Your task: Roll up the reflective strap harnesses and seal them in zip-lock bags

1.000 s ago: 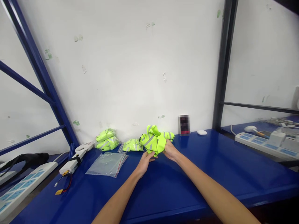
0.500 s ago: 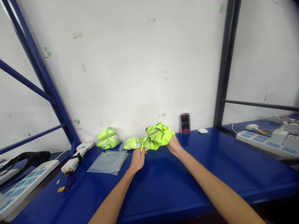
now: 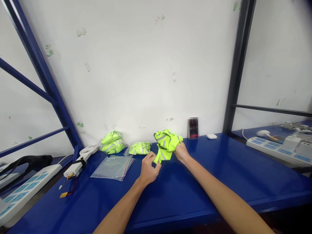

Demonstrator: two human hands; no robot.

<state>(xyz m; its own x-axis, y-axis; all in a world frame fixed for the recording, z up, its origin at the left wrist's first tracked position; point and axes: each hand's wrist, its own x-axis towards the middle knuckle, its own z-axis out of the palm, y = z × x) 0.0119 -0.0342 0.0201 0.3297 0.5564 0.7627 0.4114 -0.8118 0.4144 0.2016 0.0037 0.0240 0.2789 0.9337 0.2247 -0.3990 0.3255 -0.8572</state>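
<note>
A bunched neon-yellow reflective vest with grey stripes is held up over the blue table. My left hand pinches a loose lower-left end of it between thumb and fingers. On the other side, my right hand grips the bundle at its right edge; some fingers are hidden behind the fabric. A dark edge shows at the bundle's upper left. Left of it lies a bagged yellow bundle, and farther left are stacked bagged bundles. Flat clear zip bags rest in front of these.
A white fan and a white device with wires lie at the left. A blurred-out dark phone-like object leans on the wall, beside a white case. Power strips and blue posts flank the blue table.
My left hand has moved slightly right and toward me, drawing the pinched end of the vest downward. My right hand stays nearly in place with the bundle.
</note>
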